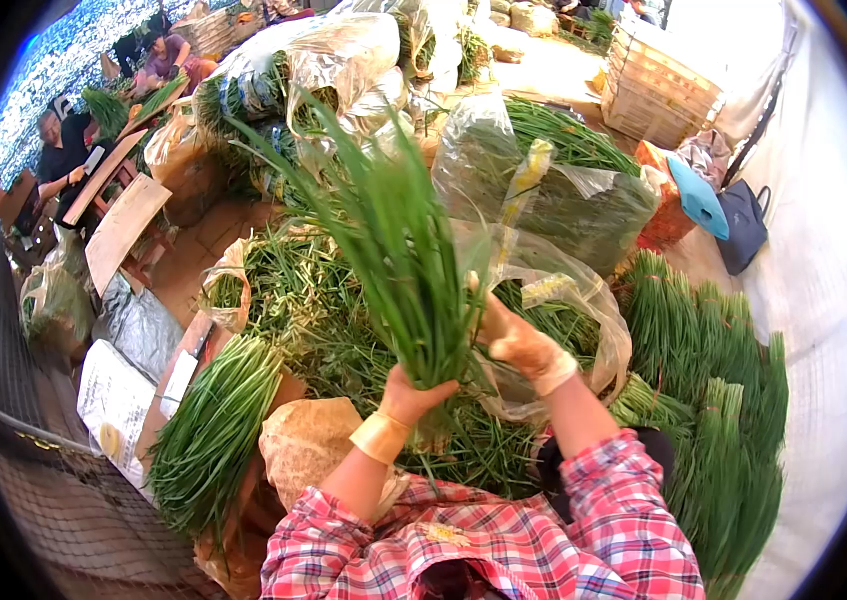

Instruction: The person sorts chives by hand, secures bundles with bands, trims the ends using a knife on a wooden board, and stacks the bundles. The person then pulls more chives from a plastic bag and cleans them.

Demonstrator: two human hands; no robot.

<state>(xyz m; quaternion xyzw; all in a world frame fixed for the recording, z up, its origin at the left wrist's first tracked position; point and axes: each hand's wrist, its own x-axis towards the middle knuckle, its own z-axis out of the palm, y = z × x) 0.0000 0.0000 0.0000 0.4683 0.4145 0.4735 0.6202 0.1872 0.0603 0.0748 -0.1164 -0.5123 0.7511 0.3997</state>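
Observation:
A large bunch of long green stalks [394, 240] stands upright in front of me, its leafy tips fanning toward the upper left. My left hand [412, 398] is wrapped round its lower end. At the right side of the bunch is my right hand [509, 335], thumb up and touching or close to the stalks; its fingertips are partly hidden. Below and behind lies a heap of loose cuttings [309, 290]. An open clear plastic bag [604, 340] with greens inside sits just beyond my right hand.
Loose stalks [214, 430] lie on a board at left beside a knife [182, 380]. Tied bundles [714, 400] stand at right. Behind are a filled plastic bag [584, 215], a woven basket [659, 85] and wooden boards [127, 230]. Two people [64, 150] sit at upper left.

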